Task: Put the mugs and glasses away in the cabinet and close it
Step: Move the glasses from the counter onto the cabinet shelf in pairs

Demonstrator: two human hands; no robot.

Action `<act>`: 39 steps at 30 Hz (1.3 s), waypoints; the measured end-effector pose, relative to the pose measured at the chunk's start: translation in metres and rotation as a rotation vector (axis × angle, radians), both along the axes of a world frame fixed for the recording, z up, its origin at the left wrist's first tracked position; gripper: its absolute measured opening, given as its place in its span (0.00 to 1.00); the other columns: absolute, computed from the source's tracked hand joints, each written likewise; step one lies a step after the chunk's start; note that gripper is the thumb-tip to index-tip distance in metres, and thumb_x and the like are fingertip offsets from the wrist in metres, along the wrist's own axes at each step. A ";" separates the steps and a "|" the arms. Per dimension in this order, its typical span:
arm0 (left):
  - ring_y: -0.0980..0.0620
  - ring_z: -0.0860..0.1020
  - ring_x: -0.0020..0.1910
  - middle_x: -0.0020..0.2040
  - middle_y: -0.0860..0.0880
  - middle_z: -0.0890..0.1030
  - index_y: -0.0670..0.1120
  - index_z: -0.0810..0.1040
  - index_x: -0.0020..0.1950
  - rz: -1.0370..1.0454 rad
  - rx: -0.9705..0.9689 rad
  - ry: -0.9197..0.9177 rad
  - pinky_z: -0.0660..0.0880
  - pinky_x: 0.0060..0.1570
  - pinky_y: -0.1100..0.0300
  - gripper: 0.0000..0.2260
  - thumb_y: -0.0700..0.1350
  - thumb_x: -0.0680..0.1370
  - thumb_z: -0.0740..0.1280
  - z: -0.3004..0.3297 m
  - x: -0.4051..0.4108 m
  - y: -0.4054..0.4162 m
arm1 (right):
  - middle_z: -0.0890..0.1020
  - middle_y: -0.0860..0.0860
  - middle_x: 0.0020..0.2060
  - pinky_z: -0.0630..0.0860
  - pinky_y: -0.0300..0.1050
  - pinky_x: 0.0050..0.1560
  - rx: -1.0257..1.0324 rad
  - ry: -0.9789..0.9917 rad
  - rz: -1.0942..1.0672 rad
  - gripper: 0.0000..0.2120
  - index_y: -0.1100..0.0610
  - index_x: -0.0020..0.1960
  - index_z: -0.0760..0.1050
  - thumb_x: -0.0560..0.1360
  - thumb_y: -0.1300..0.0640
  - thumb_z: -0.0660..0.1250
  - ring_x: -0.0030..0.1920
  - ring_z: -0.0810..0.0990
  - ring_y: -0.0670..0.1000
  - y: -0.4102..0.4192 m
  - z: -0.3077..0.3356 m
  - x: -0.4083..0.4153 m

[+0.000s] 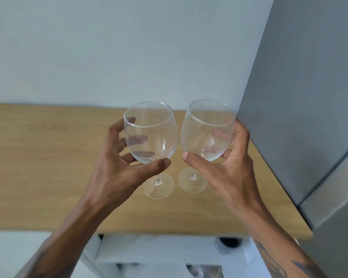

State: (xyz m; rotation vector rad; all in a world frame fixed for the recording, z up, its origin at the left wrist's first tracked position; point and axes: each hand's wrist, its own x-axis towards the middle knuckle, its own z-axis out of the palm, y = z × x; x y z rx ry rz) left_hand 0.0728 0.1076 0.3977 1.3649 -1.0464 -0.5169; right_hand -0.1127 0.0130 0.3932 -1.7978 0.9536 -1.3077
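1. Glassware comes first: two clear, thin-walled wine glasses, each with a rounded tulip bowl, a slim stem and a flat round foot, stand side by side over a wooden countertop (48, 157).
2. The left wine glass (152, 135) is held by the left hand (117, 167), whose thumb presses the near underside of the bowl while the fingers curl round its far side (they show through the glass as blurred shapes).
3. The right wine glass (207, 131) is held the same way by the right hand (227, 169), thumb on the near lower curve and fingers wrapped behind the bowl.
4. Both bowls tilt slightly and sit just beside each other without clearly touching; their round feet lie close together near the counter surface, though whether the feet rest on the wood or hang just above it cannot be told.
5. The countertop is pale, matte wood with a fine straight grain and a softly rounded front edge.
6. A smooth, plain white wall (129, 47) rises behind it.
7. A flat grey panel (299, 97) stands upright along the right side, its lower corner just beside the right glass.
8. Both forearms are bare, with dark tattoo marks on them.
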 end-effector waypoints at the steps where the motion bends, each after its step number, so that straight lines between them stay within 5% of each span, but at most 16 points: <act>1: 0.52 0.88 0.49 0.60 0.51 0.83 0.63 0.67 0.69 0.002 -0.002 0.007 0.83 0.38 0.64 0.45 0.55 0.56 0.84 0.000 -0.010 0.018 | 0.76 0.37 0.61 0.81 0.46 0.51 0.004 -0.003 0.014 0.45 0.38 0.69 0.59 0.61 0.46 0.82 0.54 0.80 0.37 0.016 0.000 -0.014; 7: 0.48 0.88 0.50 0.60 0.48 0.83 0.58 0.68 0.71 0.009 0.060 0.036 0.84 0.44 0.57 0.45 0.52 0.58 0.84 -0.049 -0.062 0.105 | 0.77 0.44 0.61 0.82 0.48 0.53 0.059 -0.014 0.064 0.45 0.46 0.72 0.59 0.63 0.51 0.82 0.55 0.83 0.49 0.088 -0.030 -0.081; 10: 0.48 0.87 0.53 0.61 0.48 0.83 0.58 0.67 0.72 0.020 0.110 0.053 0.85 0.47 0.56 0.45 0.50 0.59 0.84 -0.089 -0.082 0.130 | 0.76 0.46 0.62 0.81 0.37 0.48 0.107 -0.015 0.079 0.45 0.51 0.73 0.59 0.65 0.56 0.82 0.55 0.83 0.47 0.113 -0.065 -0.103; 15: 0.48 0.86 0.55 0.62 0.50 0.80 0.55 0.66 0.72 0.002 0.191 0.119 0.85 0.45 0.55 0.44 0.47 0.61 0.84 -0.167 -0.112 0.139 | 0.73 0.37 0.64 0.84 0.46 0.49 0.212 0.036 0.080 0.46 0.50 0.73 0.59 0.63 0.58 0.82 0.62 0.79 0.44 0.142 -0.148 -0.113; 22: 0.52 0.84 0.55 0.62 0.52 0.76 0.53 0.60 0.71 0.043 0.304 0.099 0.84 0.47 0.60 0.44 0.44 0.63 0.82 -0.282 -0.120 0.095 | 0.74 0.43 0.64 0.85 0.47 0.46 0.378 0.116 -0.065 0.47 0.47 0.71 0.59 0.62 0.61 0.83 0.58 0.82 0.49 0.113 -0.272 -0.090; 27: 0.54 0.84 0.53 0.60 0.52 0.74 0.47 0.57 0.74 0.101 0.271 0.038 0.85 0.50 0.55 0.46 0.42 0.65 0.82 -0.325 -0.095 0.044 | 0.74 0.50 0.65 0.78 0.29 0.43 0.347 0.108 -0.139 0.44 0.51 0.71 0.58 0.62 0.59 0.80 0.57 0.81 0.51 0.057 -0.308 -0.068; 32: 0.46 0.82 0.54 0.63 0.42 0.72 0.45 0.57 0.72 0.215 0.263 0.011 0.85 0.47 0.53 0.43 0.45 0.65 0.80 -0.346 -0.078 -0.010 | 0.72 0.55 0.64 0.79 0.44 0.61 0.290 0.098 -0.186 0.43 0.60 0.70 0.58 0.62 0.62 0.79 0.61 0.77 0.54 0.007 -0.321 -0.043; 39: 0.46 0.73 0.61 0.66 0.47 0.65 0.41 0.59 0.71 0.243 0.217 -0.083 0.83 0.51 0.57 0.42 0.42 0.64 0.79 -0.369 -0.070 -0.051 | 0.70 0.55 0.65 0.79 0.52 0.61 0.362 0.142 -0.142 0.44 0.56 0.70 0.57 0.62 0.58 0.78 0.64 0.75 0.57 -0.027 -0.340 -0.020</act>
